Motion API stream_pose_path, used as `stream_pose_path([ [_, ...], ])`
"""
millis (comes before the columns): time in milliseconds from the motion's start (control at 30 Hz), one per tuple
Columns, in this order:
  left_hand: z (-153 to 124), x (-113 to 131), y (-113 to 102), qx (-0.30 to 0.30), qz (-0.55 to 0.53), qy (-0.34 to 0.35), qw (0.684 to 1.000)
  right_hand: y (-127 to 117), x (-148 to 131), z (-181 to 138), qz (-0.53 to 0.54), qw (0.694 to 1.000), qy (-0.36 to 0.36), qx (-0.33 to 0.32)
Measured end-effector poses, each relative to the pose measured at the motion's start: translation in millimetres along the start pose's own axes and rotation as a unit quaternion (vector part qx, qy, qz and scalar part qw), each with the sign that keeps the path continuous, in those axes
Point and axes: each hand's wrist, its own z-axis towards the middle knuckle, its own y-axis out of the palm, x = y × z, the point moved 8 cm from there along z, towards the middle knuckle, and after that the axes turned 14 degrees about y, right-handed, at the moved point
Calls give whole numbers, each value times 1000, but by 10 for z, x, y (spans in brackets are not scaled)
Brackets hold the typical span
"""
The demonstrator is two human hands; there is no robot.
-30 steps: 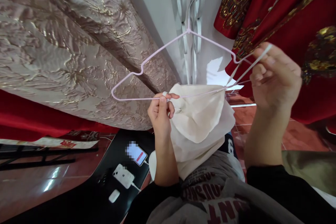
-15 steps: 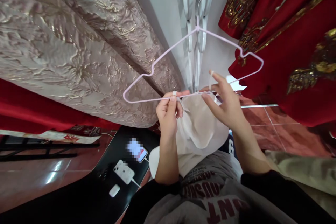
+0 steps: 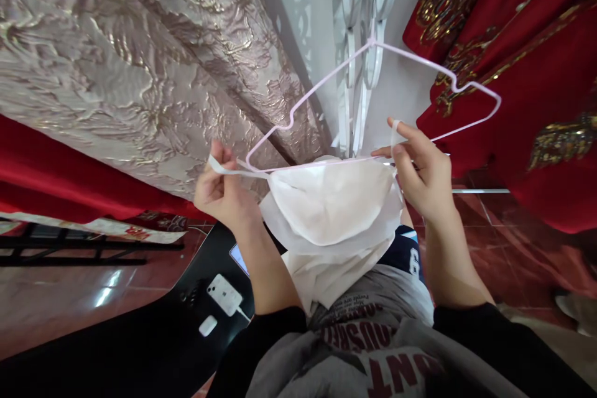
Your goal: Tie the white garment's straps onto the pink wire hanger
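Note:
A pale pink wire hanger (image 3: 372, 42) hangs upright from its hook. White sheer fabric (image 3: 333, 205) drapes at the hanger's lower bar and falls toward my lap. At the left, my left hand (image 3: 228, 194) pinches a white strap (image 3: 247, 171) that runs taut to the cloth's left corner, beside the hanger's left end. On the other side my right hand (image 3: 425, 174) has a second white strap (image 3: 395, 132) looped over its fingers, with the thumb pressed to it. Its fingertips lie near the lower bar's right half.
White metal frames (image 3: 349, 62) hang on the wall behind the hanger. Embossed beige cloth (image 3: 153, 68) hangs on the left, red sequined cloth (image 3: 522, 74) on the right. A black bench (image 3: 153, 336) at lower left bears a white phone (image 3: 224, 294), another partly hidden phone and a small white case (image 3: 208, 325).
My left hand has moved left from the lower bar, drawing its strap out and spreading the white cloth wider. My right hand has shifted slightly right. In view, the hanger sits further right.

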Motion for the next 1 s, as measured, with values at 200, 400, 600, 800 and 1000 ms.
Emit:
stream_pose_path([
  [200, 341, 204, 637, -257, -65, -27, 964, -47, 18, -37, 15, 1000, -6, 26],
  [400, 553, 179, 671, -327, -124, -32, 936, -123, 48, -35, 26, 997, -37, 58],
  [600, 479, 68, 552, -346, -98, -96, 928, -63, 32, -33, 1, 998, -38, 58],
  [800, 514, 246, 608, -502, -82, -88, 856, -87, 70, -13, 28, 997, -34, 56],
  [1000, 533, 206, 617, -432, -84, -99, 893, 6, 32, -28, 17, 998, -41, 35],
])
